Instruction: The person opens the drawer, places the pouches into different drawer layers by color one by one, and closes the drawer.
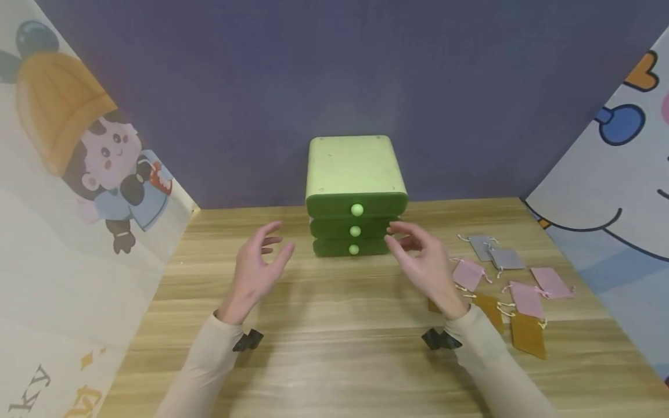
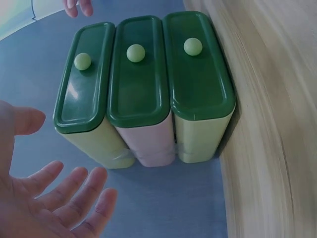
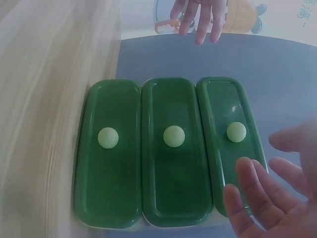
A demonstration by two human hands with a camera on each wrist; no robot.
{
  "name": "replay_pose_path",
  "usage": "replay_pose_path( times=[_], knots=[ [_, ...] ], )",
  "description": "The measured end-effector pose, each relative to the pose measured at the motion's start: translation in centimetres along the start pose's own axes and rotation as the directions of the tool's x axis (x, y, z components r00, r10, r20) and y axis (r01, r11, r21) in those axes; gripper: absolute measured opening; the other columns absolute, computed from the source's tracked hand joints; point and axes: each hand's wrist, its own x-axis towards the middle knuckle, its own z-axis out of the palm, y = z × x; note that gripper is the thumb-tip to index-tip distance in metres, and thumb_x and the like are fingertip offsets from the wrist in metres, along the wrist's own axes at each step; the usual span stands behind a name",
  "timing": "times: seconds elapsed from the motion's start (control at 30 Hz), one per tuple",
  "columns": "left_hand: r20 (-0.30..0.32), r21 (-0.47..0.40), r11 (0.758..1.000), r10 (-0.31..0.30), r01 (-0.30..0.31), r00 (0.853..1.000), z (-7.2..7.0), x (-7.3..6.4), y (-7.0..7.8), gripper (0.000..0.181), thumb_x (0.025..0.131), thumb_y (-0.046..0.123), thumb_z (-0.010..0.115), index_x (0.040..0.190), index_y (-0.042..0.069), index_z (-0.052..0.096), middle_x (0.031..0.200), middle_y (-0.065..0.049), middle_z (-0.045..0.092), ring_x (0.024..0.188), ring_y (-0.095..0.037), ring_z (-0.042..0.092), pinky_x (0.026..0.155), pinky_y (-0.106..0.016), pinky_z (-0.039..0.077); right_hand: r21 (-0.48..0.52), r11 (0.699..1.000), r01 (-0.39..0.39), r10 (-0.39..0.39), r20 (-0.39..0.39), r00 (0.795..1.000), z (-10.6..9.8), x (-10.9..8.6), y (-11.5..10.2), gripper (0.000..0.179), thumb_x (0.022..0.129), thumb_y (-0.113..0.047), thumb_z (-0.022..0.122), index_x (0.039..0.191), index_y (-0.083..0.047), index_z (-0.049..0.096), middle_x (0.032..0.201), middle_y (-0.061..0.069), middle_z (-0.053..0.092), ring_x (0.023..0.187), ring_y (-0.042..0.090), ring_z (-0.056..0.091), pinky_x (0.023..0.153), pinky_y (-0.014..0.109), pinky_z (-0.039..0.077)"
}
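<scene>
A small drawer cabinet (image 1: 356, 168) with a pale green top stands at the back of the wooden table. Its three dark green drawer fronts (image 2: 138, 84) each carry a round pale knob (image 3: 174, 136), and all are closed. My left hand (image 1: 258, 270) hovers in front and to the left of it, fingers loosely bent and apart, holding nothing. On the other side, my right hand (image 1: 422, 261) is held in the air near the cabinet's right front, its fingertips overlapping the lower drawers' edge in the head view. It too holds nothing.
Several small drawstring pouches lie on the table at the right: grey pouches (image 1: 506, 259), pink pouches (image 1: 527, 299) and orange-brown pouches (image 1: 528, 335). A dark blue wall (image 1: 251, 104) rises behind the cabinet, with cartoon-printed panels on both sides.
</scene>
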Motion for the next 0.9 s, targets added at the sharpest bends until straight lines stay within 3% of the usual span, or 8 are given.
replay_pose_path(
  times=[0.3, 0.5, 0.9],
  knots=[
    [0.004, -0.056, 0.998, 0.025, -0.025, 1.000, 1.0, 1.2, 0.6, 0.054, 0.100, 0.020, 0.074, 0.149, 0.004, 0.056, 0.149, -0.017, 0.063, 0.123, -0.039, 0.069, 0.106, -0.056, 0.059, 0.024, 1.000, 0.007, -0.007, 0.014, 1.000, 0.9, 1.6, -0.4, 0.031, 0.098, -0.018, 0.078, 0.127, -0.005, 0.075, 0.118, 0.009, 0.080, 0.088, 0.023, 0.077, 0.079, 0.015, 0.061],
    [0.008, -0.094, 0.996, 0.006, -0.006, 1.000, 1.9, 2.3, 1.2, 0.055, 0.101, 0.020, 0.073, 0.150, 0.004, 0.054, 0.149, -0.017, 0.063, 0.125, -0.038, 0.069, 0.107, -0.057, 0.058, 0.038, 0.999, 0.004, -0.005, 0.033, 0.999, 1.7, 2.4, -0.5, 0.030, 0.098, -0.017, 0.078, 0.126, -0.006, 0.075, 0.119, 0.010, 0.080, 0.087, 0.025, 0.078, 0.077, 0.018, 0.062],
    [0.034, -0.146, 0.988, -0.036, 0.040, 0.999, 2.7, 4.0, 0.9, 0.054, 0.104, 0.025, 0.070, 0.153, 0.011, 0.053, 0.149, -0.015, 0.063, 0.124, -0.037, 0.070, 0.107, -0.053, 0.059, 0.055, 0.998, -0.014, 0.012, 0.041, 0.999, 3.6, 3.6, -0.7, 0.030, 0.099, -0.020, 0.077, 0.128, -0.011, 0.075, 0.119, 0.009, 0.080, 0.078, 0.025, 0.078, 0.059, 0.021, 0.059]
  ],
)
